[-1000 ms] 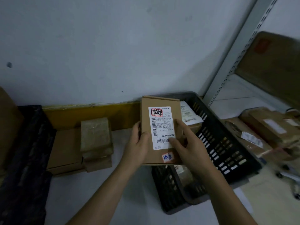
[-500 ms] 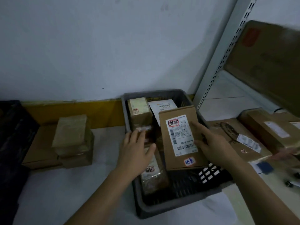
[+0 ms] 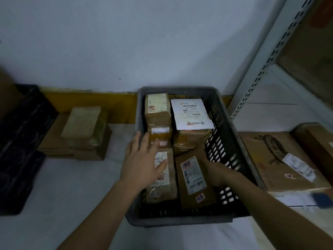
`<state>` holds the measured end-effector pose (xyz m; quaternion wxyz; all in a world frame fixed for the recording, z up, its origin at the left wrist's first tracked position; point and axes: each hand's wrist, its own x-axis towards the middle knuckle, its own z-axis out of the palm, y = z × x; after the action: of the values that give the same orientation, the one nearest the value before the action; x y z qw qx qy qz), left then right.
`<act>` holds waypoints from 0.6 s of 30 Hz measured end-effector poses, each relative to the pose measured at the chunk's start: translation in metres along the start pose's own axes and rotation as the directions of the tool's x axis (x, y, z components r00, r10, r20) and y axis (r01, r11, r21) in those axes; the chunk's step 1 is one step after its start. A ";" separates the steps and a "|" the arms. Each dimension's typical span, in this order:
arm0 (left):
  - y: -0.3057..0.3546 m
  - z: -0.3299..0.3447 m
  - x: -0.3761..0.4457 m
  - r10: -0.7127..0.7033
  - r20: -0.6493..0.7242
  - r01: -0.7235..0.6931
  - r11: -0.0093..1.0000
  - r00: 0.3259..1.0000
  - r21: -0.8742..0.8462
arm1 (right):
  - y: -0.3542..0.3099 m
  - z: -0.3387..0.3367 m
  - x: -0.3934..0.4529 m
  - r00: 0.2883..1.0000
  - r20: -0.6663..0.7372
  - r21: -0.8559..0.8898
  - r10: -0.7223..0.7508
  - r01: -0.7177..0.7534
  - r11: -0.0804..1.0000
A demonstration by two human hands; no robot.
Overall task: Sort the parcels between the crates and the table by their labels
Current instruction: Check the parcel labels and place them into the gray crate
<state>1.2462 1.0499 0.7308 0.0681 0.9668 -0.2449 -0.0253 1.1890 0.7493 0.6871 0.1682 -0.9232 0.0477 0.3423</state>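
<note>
grey crate (image 3: pixel 225 112) on the pale surface (image 3: pixel 72 186), dim light. right hand (image 3: pixel 215 173) low inside the crate at its near right corner, gripping the right edge of a flat brown parcel (image 3: pixel 195 179); the parcel lies tilted, label up, red stamp on top, small sticker at its near end. left hand (image 3: pixel 142 159) fingers straight and spread, holding nothing, hovering over the crate's left rim. just under and right of the left hand, a taped parcel (image 3: pixel 162 183) with a white label. beyond both hands, two more brown boxes; the one on the right (image 3: pixel 191 138) carries a loose white sheet (image 3: pixel 191 113). well left of the left hand, a stack of brown boxes (image 3: pixel 84 130) against the yellow strip, then a black crate (image 3: pixel 19 141). right of the right hand, outside the crate, a large flat box (image 3: pixel 277 159) under a metal shelf post (image 3: pixel 266 56).
</note>
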 end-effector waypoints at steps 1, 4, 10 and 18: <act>0.000 0.000 0.000 0.001 -0.002 -0.001 1.000 1.000 0.010 | 0.002 0.002 0.010 0.999 0.044 0.008 0.005 -0.005 1.000; 0.001 0.000 0.000 0.003 -0.002 -0.003 1.000 1.000 0.026 | 0.012 0.013 0.036 0.991 0.130 -0.009 0.034 -0.033 0.999; 0.002 0.000 -0.002 0.002 -0.006 -0.002 1.000 1.000 0.009 | 0.028 0.041 0.061 0.971 0.237 -0.218 0.008 0.046 0.975; 0.003 -0.002 -0.002 0.001 0.000 -0.001 0.999 1.000 0.037 | 0.020 0.035 0.054 0.955 0.285 -0.224 0.085 -0.020 0.974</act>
<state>1.2434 1.0482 0.7333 0.0504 0.9677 -0.2460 -0.0208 1.2045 0.7442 0.6214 0.0618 -0.8736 0.0092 0.4826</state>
